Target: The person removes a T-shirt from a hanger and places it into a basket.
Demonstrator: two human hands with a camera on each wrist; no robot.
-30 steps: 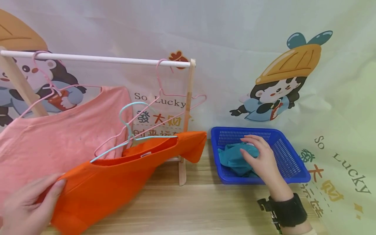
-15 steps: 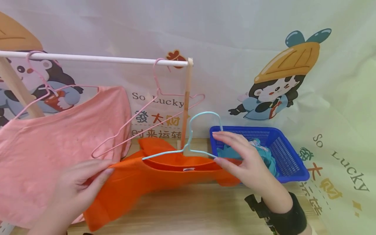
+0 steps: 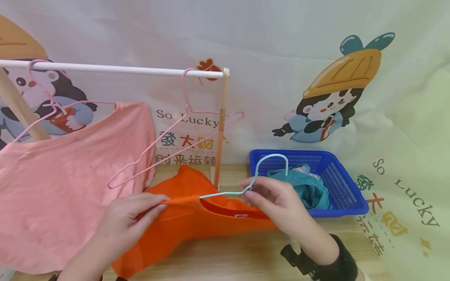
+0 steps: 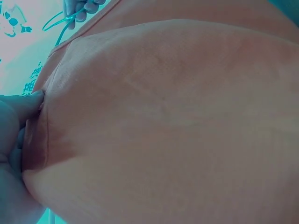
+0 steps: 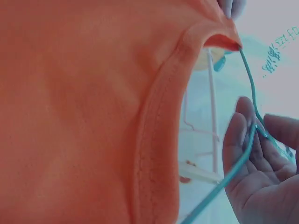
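Observation:
An orange T-shirt (image 3: pixel 197 222) hangs on a light blue hanger (image 3: pixel 225 192) in front of the rack. My left hand (image 3: pixel 130 222) pinches the shirt's left shoulder between thumb and fingers; the left wrist view shows the cloth filling most of the frame. With my right hand (image 3: pixel 277 199) I grip the hanger at the base of its hook, thumb and fingers round the wire, as the right wrist view also shows. The hook stands up above that hand, and the shirt's neckline (image 5: pixel 159 140) lies open below the wire.
A white rail (image 3: pixel 116 69) on wooden posts carries a pink shirt (image 3: pixel 77 187) on a pink hanger and a bare pink hanger (image 3: pixel 186 113). At the right, a blue basket (image 3: pixel 346 187) holds teal clothing (image 3: pixel 309 191). A printed cloth hangs behind.
My right hand has left the basket, touched the shirt's right shoulder side, then taken hold of the hanger near its hook. The shirt and my left hand have moved right.

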